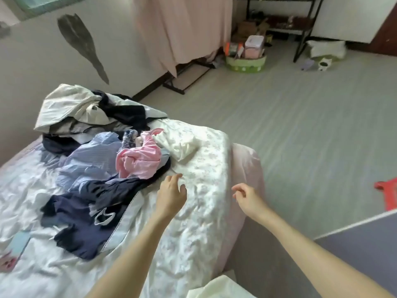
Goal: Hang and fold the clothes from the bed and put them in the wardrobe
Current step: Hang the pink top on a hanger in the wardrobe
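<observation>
A heap of clothes lies on the bed [202,168]: a pink garment [139,162], a dark navy garment [86,214], a light blue striped shirt [92,155], a white floral piece [180,145] and a cream and dark pile [79,110] at the far end. My left hand [170,193] hovers over the floral sheet just right of the navy garment, fingers relaxed, holding nothing. Over the bed's right edge is my right hand [247,197], fingers loosely curled and empty.
A pink curtain [182,29] hangs at the back over a black rack base. On the floor stand a green basket [246,62] with boxes, a black metal shelf [300,29], a white bag and a red stool [386,194]. A grey panel [365,244] is at the lower right.
</observation>
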